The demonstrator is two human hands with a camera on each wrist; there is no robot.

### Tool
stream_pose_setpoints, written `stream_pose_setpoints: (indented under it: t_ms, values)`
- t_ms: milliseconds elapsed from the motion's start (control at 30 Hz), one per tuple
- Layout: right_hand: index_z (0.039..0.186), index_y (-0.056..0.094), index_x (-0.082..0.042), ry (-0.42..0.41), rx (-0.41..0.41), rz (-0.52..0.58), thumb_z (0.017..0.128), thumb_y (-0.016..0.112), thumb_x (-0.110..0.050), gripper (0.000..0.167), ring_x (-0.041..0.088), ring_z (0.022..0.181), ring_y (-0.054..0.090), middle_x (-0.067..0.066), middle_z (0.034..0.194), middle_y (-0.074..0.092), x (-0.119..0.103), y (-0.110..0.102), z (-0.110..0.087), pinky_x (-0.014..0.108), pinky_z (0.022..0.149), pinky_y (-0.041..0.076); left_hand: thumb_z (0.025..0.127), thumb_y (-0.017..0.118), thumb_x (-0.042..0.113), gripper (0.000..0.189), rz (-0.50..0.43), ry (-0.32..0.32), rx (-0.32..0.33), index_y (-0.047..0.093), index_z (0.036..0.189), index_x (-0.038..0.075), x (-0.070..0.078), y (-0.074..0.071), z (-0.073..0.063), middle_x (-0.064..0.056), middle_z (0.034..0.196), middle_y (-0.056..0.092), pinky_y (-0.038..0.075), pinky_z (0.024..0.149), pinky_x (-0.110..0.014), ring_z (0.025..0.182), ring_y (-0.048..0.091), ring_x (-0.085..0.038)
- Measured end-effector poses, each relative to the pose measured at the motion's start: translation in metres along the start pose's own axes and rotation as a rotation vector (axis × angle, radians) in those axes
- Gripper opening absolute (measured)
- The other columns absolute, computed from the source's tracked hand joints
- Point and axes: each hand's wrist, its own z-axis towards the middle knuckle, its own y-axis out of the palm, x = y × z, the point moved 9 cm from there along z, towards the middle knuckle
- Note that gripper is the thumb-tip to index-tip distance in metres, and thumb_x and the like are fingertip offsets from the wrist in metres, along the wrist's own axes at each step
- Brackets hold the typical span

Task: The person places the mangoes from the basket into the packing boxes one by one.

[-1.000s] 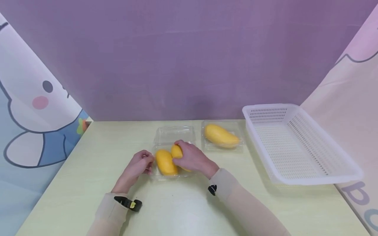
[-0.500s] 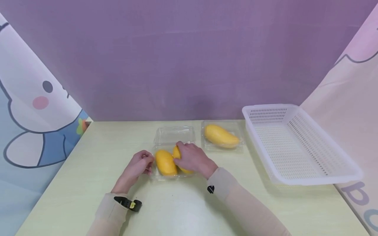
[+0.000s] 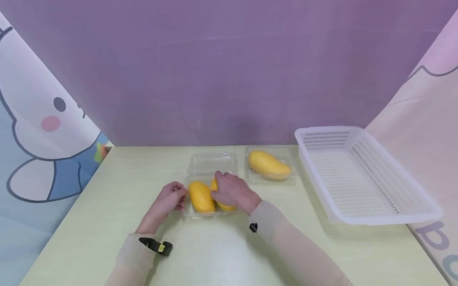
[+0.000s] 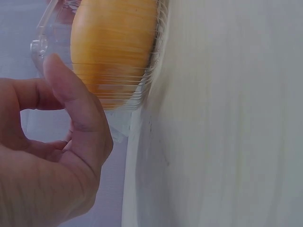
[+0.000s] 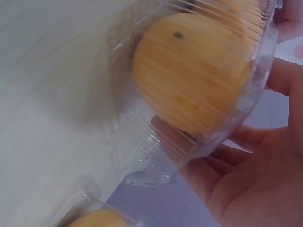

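In the head view, a clear plastic clamshell box lies with its lid folded back at the middle of the table. A yellow mango fills the left part of its base. Beside it is a second mango, largely covered by my right hand, which grips it from above. The right wrist view has one finger inside the box, along that mango's side. My left hand is at the box's left edge, thumb and fingers curled together with a fingertip right at the rim in the left wrist view.
Another clear plastic box with a mango inside stands behind and to the right. A white perforated basket sits at the table's right side. A purple backdrop rises at the table's far edge.
My right hand has shifted slightly to the right with the second mango, which sits lower and further from the first one. My left hand stays at the box's edge.
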Motion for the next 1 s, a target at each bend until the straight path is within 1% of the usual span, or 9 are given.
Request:
stream_pose_setpoints:
  t_ms: [133, 300, 400, 533, 600, 667, 733, 833, 1000]
  values:
    - [0.128, 0.054, -0.003, 0.004, 0.005, 0.020, 0.096, 0.059, -0.035, 0.045, 0.024, 0.084, 0.056, 0.006, 0.096, 0.059, 0.000, 0.000, 0.000, 0.038, 0.072, 0.050, 0.099, 0.054, 0.011, 0.019, -0.003, 0.000, 0.005, 0.050, 0.111, -0.003, 0.000, 0.000, 0.000, -0.012, 0.083, 0.054, 0.054, 0.058, -0.030, 0.065, 0.055, -0.021]
    - [0.128, 0.056, -0.004, 0.007, -0.005, 0.022, 0.098, 0.058, -0.035, 0.043, 0.024, 0.082, 0.055, 0.005, 0.093, 0.057, 0.001, 0.000, 0.000, 0.036, 0.070, 0.048, 0.099, 0.054, 0.011, 0.019, -0.008, -0.005, 0.005, 0.050, 0.111, -0.003, 0.000, 0.000, 0.001, -0.013, 0.083, 0.054, 0.054, 0.057, -0.030, 0.064, 0.055, -0.020]
    - [0.128, 0.056, -0.004, 0.007, -0.004, 0.025, 0.099, 0.057, -0.036, 0.044, 0.024, 0.084, 0.056, 0.006, 0.096, 0.059, 0.001, 0.000, -0.001, 0.037, 0.071, 0.049, 0.098, 0.054, 0.011, 0.019, -0.013, -0.008, 0.005, 0.050, 0.110, -0.003, 0.000, 0.000, 0.001, -0.013, 0.083, 0.054, 0.054, 0.057, -0.030, 0.063, 0.054, -0.020]
    - [0.134, 0.057, -0.004, -0.001, 0.013, 0.054, 0.100, 0.056, -0.038, 0.048, 0.025, 0.100, 0.061, 0.010, 0.115, 0.065, 0.004, -0.004, -0.003, 0.040, 0.085, 0.053, 0.098, 0.054, 0.010, 0.018, -0.015, -0.009, 0.004, 0.050, 0.110, -0.003, 0.000, 0.000, 0.001, -0.013, 0.083, 0.054, 0.054, 0.057, -0.029, 0.063, 0.054, -0.020]
    - [0.135, 0.058, -0.003, -0.008, 0.036, 0.088, 0.101, 0.055, -0.036, 0.048, 0.026, 0.107, 0.061, 0.011, 0.125, 0.065, 0.006, -0.009, -0.003, 0.042, 0.092, 0.052, 0.098, 0.053, 0.010, 0.018, -0.014, -0.010, 0.003, 0.050, 0.110, -0.003, 0.000, 0.000, 0.001, -0.013, 0.083, 0.054, 0.054, 0.057, -0.029, 0.063, 0.054, -0.020]
    - [0.134, 0.060, -0.002, -0.017, 0.071, 0.125, 0.102, 0.056, -0.032, 0.044, 0.027, 0.111, 0.061, 0.013, 0.128, 0.065, 0.009, -0.016, -0.003, 0.043, 0.096, 0.052, 0.098, 0.053, 0.010, 0.018, -0.011, -0.010, 0.002, 0.050, 0.110, -0.003, 0.000, 0.000, 0.000, -0.013, 0.083, 0.054, 0.054, 0.057, -0.029, 0.064, 0.054, -0.020]
    - [0.129, 0.063, 0.000, -0.028, 0.115, 0.154, 0.102, 0.058, -0.027, 0.039, 0.028, 0.108, 0.062, 0.015, 0.126, 0.066, 0.012, -0.024, -0.003, 0.044, 0.094, 0.052, 0.098, 0.053, 0.010, 0.018, -0.010, -0.010, 0.002, 0.050, 0.110, -0.003, 0.001, 0.000, 0.000, -0.014, 0.084, 0.054, 0.054, 0.057, -0.029, 0.064, 0.054, -0.020]
    - [0.124, 0.066, 0.001, -0.036, 0.177, 0.150, 0.101, 0.059, -0.024, 0.034, 0.029, 0.106, 0.064, 0.015, 0.121, 0.068, 0.017, -0.033, -0.003, 0.043, 0.092, 0.053, 0.099, 0.054, 0.011, 0.018, -0.007, -0.009, 0.002, 0.050, 0.110, -0.003, 0.001, 0.000, 0.000, -0.014, 0.084, 0.055, 0.054, 0.057, -0.030, 0.064, 0.055, -0.021]
    - [0.123, 0.067, 0.001, 0.004, 0.240, 0.151, 0.100, 0.059, -0.021, 0.033, 0.030, 0.105, 0.064, 0.015, 0.118, 0.068, 0.027, -0.039, -0.004, 0.043, 0.089, 0.055, 0.099, 0.054, 0.011, 0.019, 0.000, -0.009, 0.006, 0.050, 0.110, -0.003, 0.001, -0.001, -0.001, -0.013, 0.084, 0.054, 0.054, 0.058, -0.030, 0.064, 0.055, -0.021]
